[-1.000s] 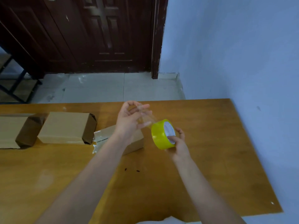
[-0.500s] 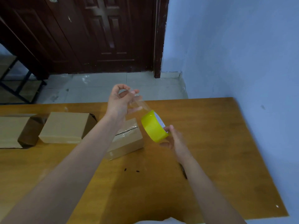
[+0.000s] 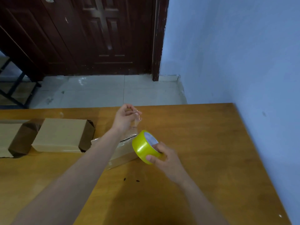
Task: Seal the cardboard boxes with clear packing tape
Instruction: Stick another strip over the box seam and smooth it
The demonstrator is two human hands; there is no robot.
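My right hand (image 3: 164, 157) grips a yellow-looking roll of packing tape (image 3: 142, 146) just above the wooden table (image 3: 203, 143). My left hand (image 3: 125, 116) is raised above and behind the roll, pinching the free end of a clear tape strip (image 3: 136, 123) that runs down to it. Under my left forearm lies a small cardboard box (image 3: 123, 154) with shiny tape on its top; much of it is hidden by the arm and the roll. A larger box (image 3: 63, 134) lies to its left, and another box (image 3: 11, 137) sits at the left edge.
Two small dark specks (image 3: 130, 180) lie on the table in front of the small box. A blue wall (image 3: 243, 62) borders the table on the right. Beyond the far edge are a tiled floor (image 3: 103, 91), a dark wooden door (image 3: 97, 34) and a black metal frame (image 3: 14, 88).
My right hand lowered the roll toward the table beside the small box. My left hand stayed raised with the tape end, so the strip now runs steeply downward.
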